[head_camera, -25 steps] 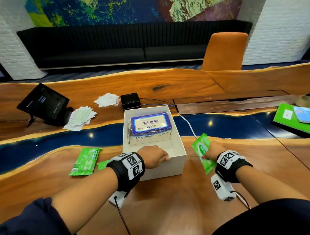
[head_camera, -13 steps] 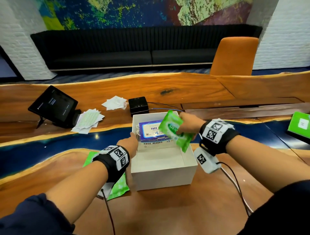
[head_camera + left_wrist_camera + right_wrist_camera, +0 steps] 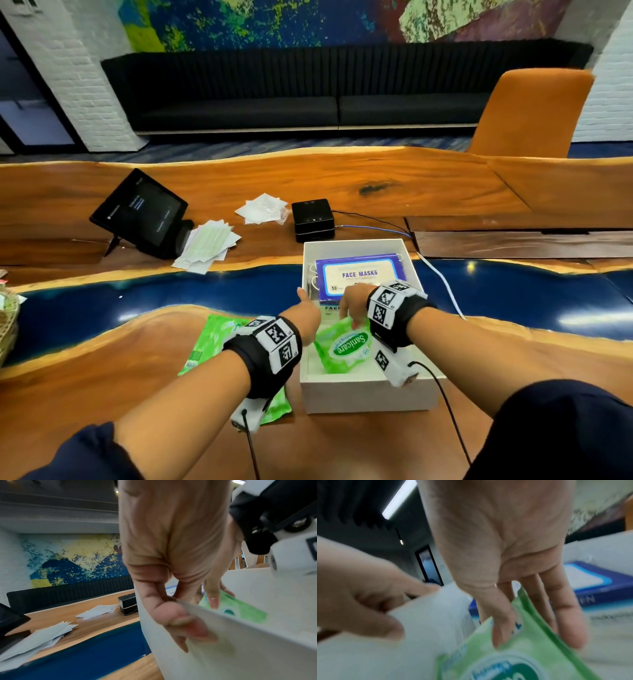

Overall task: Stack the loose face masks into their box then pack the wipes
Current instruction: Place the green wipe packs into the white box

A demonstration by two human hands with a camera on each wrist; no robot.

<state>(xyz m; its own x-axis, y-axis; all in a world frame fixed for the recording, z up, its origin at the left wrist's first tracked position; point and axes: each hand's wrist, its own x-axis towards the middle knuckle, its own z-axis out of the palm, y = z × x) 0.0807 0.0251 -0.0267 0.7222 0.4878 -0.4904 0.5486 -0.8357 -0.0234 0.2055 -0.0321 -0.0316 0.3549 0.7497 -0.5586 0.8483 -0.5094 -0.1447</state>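
An open white box (image 3: 370,394) stands on the wooden table, with a purple face masks box (image 3: 359,274) lying in its far half. My right hand (image 3: 352,305) reaches into the near half and pinches a green wipes pack (image 3: 346,349), thumb on top and fingers beneath (image 3: 570,628). The pack (image 3: 513,662) hangs tilted just above the box floor. My left hand (image 3: 305,315) grips the box's left wall (image 3: 240,649), thumb outside and fingers inside. A second green wipes pack (image 3: 212,342) lies flat on the table left of the box, partly under my left wrist.
Behind the box sit a black device (image 3: 313,219) with a cable (image 3: 442,277), a pile of white flat packets (image 3: 262,212), a sheaf of papers (image 3: 205,246) and a propped tablet (image 3: 140,212). A woven basket (image 3: 7,329) shows at the left edge, an orange chair (image 3: 531,109) beyond the table.
My right hand carried the wipes pack from the table right of the box, over the face masks box, down into the near half. My left hand shifted from the front rim to the left wall.
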